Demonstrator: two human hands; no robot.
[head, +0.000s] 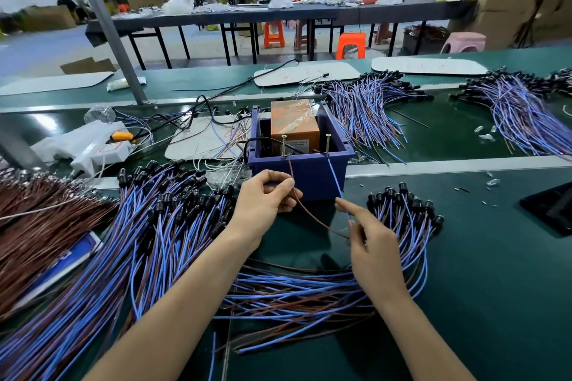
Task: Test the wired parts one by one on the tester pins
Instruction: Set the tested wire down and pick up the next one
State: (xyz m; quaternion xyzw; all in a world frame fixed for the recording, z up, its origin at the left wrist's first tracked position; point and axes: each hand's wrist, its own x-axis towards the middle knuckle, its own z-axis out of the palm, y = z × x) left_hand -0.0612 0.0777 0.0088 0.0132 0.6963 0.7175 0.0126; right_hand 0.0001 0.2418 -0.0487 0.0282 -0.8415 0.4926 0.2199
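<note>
My left hand [266, 198] pinches the brown wire [313, 217]; my right hand [373, 244] pinches the blue wire [335, 179]; both leads run toward twelve o'clock, up to the tester pins [283, 145] on the blue box [309, 177]; heaps of wired parts [173, 225] lie at nine and four o'clock.
</note>
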